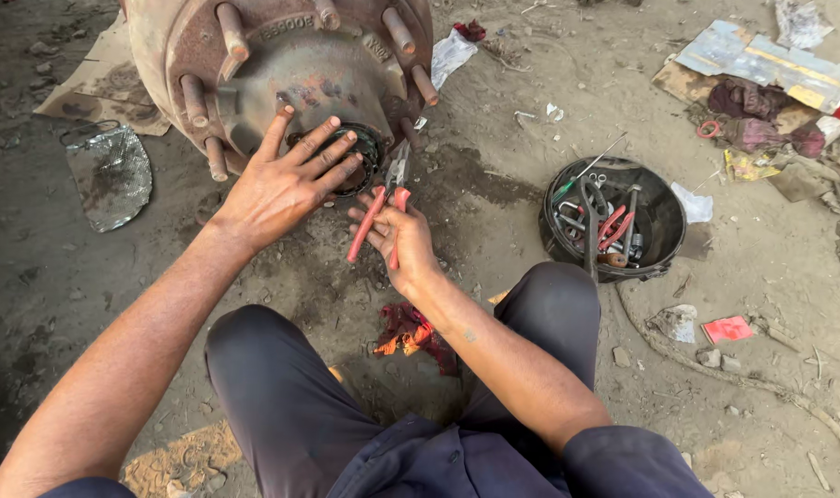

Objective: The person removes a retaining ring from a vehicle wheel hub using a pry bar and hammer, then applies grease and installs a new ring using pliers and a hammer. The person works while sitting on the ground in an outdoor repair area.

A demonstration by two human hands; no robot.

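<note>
1. The left hand [277, 189] lies flat on the hub [281, 74], fingers spread and straight, fingertips at the rim of the dark bore [363, 157] in the hub's middle. Its grip is apart, closed on nothing.
2. The right hand [401, 242] holds the pliers [383, 207] by their red handles; its grip is clamped on them, with the handles spread a little. The metal nose points up into the bore's lower right edge, just beside the left fingertips.
3. The hub is rusty, lies on its side on the dirt floor [494, 184] and faces the person. Studs [231, 32] stick out around its flange.
4. The person sits on the floor in dark trousers, knees to either side of the hands. A red rag [411, 334] lies on the floor between the legs, under the right forearm.
5. To the right, near the right knee, stands a round black tub [661, 226] holding tools, some with red handles.
6. A crumpled foil sheet [111, 175] lies left of the hub, well apart from the hands.
7. Cardboard and rags [761, 124] lie at the upper right; a small red scrap [726, 329] lies below the tub.
</note>
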